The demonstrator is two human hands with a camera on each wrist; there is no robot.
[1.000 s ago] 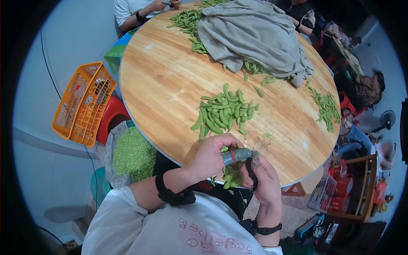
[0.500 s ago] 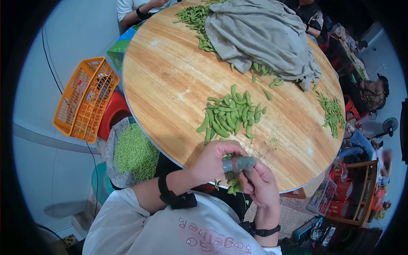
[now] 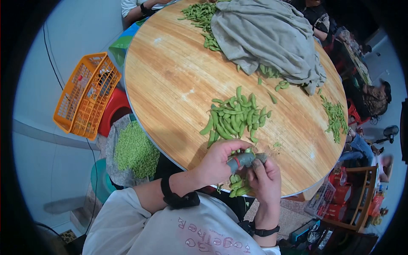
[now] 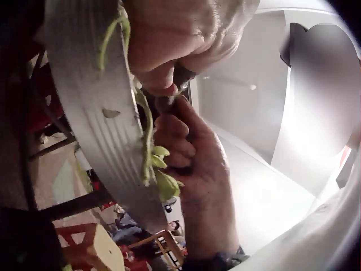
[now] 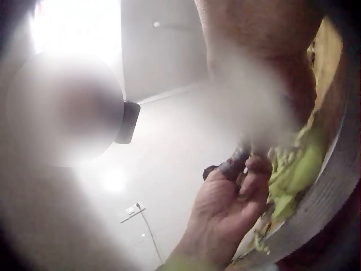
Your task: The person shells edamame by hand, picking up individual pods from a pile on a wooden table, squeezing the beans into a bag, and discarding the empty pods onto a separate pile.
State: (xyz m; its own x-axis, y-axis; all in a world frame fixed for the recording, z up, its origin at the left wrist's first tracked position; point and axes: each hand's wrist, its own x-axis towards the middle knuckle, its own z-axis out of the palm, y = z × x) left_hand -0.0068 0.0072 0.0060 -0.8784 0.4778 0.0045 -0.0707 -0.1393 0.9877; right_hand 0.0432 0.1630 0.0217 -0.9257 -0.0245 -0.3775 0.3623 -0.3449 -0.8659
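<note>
At the near edge of the round wood-topped table (image 3: 170, 85), my left hand (image 3: 216, 165), wearing a red-banded grey-green finger sleeve (image 3: 246, 160), curls in to meet the bent fingers of my right hand (image 3: 267, 178); I can't tell what they pinch. Plump green pods (image 3: 238, 117) lie heaped just beyond. I'd press steadily with the sleeved tip, keeping bare skin clear.
</note>
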